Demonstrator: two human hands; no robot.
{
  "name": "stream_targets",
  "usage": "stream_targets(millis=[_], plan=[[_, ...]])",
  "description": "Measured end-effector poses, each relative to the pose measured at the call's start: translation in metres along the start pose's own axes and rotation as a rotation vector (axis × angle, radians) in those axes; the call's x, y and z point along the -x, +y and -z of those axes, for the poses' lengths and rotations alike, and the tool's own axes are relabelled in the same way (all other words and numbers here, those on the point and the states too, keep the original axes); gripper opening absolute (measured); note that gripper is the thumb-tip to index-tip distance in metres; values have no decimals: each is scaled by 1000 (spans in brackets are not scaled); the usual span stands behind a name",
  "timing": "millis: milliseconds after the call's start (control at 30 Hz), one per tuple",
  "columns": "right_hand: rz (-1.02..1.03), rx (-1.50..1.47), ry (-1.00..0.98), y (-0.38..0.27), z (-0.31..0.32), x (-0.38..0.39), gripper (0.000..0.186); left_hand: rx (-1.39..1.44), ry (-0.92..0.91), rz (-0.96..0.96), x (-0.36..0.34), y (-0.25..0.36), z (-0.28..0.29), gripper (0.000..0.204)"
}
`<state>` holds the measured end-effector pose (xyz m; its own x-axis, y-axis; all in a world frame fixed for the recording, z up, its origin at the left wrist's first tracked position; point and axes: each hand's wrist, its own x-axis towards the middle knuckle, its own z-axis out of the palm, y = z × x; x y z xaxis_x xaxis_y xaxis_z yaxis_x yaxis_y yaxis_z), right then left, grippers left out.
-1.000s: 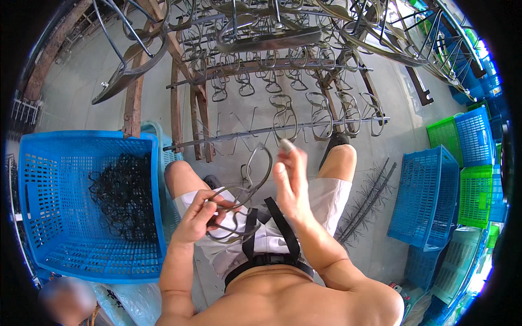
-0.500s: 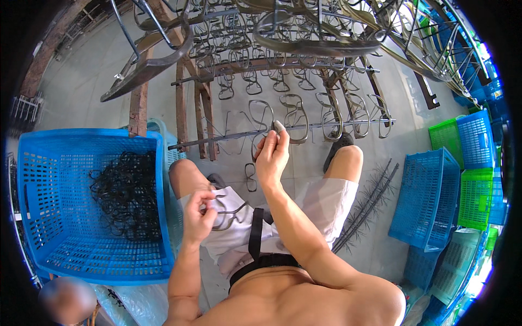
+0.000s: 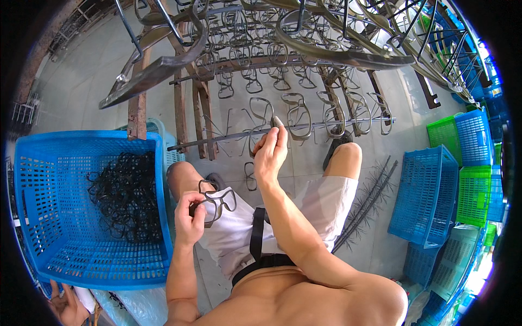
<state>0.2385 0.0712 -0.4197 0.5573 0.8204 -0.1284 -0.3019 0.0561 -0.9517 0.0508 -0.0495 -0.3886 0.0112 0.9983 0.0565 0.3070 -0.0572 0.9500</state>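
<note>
My left hand (image 3: 190, 217) is closed on dark eyeglass frames (image 3: 220, 205), held over my left thigh; the loops overlap, so how many there are I cannot tell. My right hand (image 3: 270, 155) reaches up to a spiked metal rod (image 3: 228, 137), its fingers pinched on an eyeglass frame (image 3: 263, 110) hung there. A pale cover (image 3: 278, 121) sits on one fingertip, and the hand hides the lower part of that frame. Just right of it, several greyish frames, among them one full-rimmed frame (image 3: 297, 117), hang along the same rod.
A blue basket (image 3: 60, 228) with a heap of black frames (image 3: 128, 195) stands at left. Rusty rack posts (image 3: 137, 111) hold more rods of frames. Large frames (image 3: 337, 51) hang close overhead. Spiked rods (image 3: 367, 204) lie on the floor; blue baskets (image 3: 416, 195) stand right. Another person (image 3: 68, 307) is lower left.
My left hand has shifted slightly left and down, and the frames in it have turned to show their loops more fully. The right hand stays almost in place at the rod.
</note>
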Motion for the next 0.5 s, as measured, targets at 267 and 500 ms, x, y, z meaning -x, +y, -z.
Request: stream_targets(millis=[267,500], plan=[[14,63,31,1,-8,-1,32,-98,61,70,5,-2,1,12],[69,173,-54,0,-10,3,37,-109,42,150,2,5,8,16]])
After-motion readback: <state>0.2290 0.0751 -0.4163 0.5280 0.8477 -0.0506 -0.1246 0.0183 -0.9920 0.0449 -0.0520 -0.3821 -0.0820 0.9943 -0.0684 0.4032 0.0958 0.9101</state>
